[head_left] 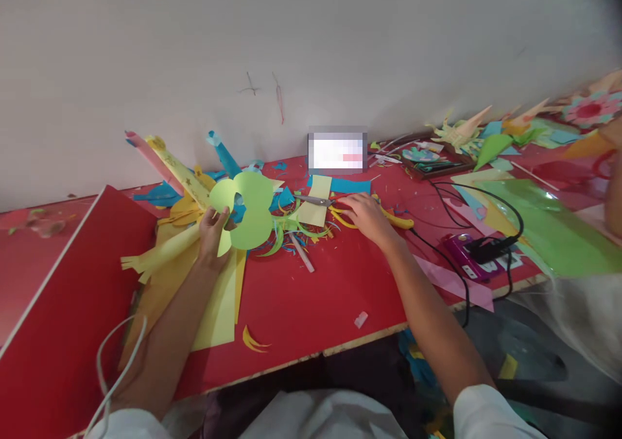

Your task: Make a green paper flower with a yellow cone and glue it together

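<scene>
My left hand (212, 235) grips a light green paper cutout (257, 212) with rounded lobes, holding it up over the left part of the red table. Under my right hand (365, 217) are scissors (318, 201) with yellow handles; the fingers are curled at the handles, and the blades point left across a pale yellow paper strip (315, 190). Just right of that hand lies a curved yellow object (398, 220), partly hidden, near a black cord. Green curved paper scraps (276, 238) and fine shreds lie between the hands.
Rolled paper tubes, one blue (224, 155), stand at the back left by yellow sheets (216, 316). A red panel (72, 296) rises at left. On the right are a purple box (469, 258) with black cables, a tray (437, 160), green sheets (549, 219) and another person's arm (613, 186).
</scene>
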Demonstrator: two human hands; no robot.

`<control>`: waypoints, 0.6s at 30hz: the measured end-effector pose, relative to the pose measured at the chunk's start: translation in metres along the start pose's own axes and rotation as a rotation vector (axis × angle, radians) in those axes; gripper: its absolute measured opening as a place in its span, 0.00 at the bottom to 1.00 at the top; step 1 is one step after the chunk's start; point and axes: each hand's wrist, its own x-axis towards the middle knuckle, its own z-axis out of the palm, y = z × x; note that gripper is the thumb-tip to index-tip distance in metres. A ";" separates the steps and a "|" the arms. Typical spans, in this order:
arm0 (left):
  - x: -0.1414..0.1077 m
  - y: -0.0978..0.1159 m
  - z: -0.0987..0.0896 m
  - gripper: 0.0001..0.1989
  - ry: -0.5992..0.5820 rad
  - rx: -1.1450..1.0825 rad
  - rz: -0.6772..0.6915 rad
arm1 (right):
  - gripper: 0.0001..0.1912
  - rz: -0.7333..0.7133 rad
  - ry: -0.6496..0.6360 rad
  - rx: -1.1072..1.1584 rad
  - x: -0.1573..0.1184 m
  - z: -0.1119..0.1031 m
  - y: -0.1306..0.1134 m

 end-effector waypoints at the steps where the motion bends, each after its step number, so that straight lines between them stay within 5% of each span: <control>1: 0.001 -0.001 -0.001 0.25 -0.006 0.000 0.008 | 0.18 0.007 0.032 0.000 0.000 -0.001 -0.006; 4: 0.004 -0.006 -0.005 0.24 -0.004 0.015 0.036 | 0.17 0.026 0.091 0.012 -0.003 0.001 -0.038; 11: 0.008 -0.010 -0.014 0.26 0.047 -0.039 -0.020 | 0.26 -0.214 -0.341 0.032 -0.030 0.036 -0.127; 14: 0.008 -0.008 -0.014 0.23 0.049 -0.062 -0.043 | 0.32 -0.262 -0.403 0.022 -0.030 0.036 -0.130; 18: 0.006 -0.004 -0.011 0.21 0.038 -0.040 -0.032 | 0.35 -0.182 -0.291 0.087 -0.018 0.020 -0.103</control>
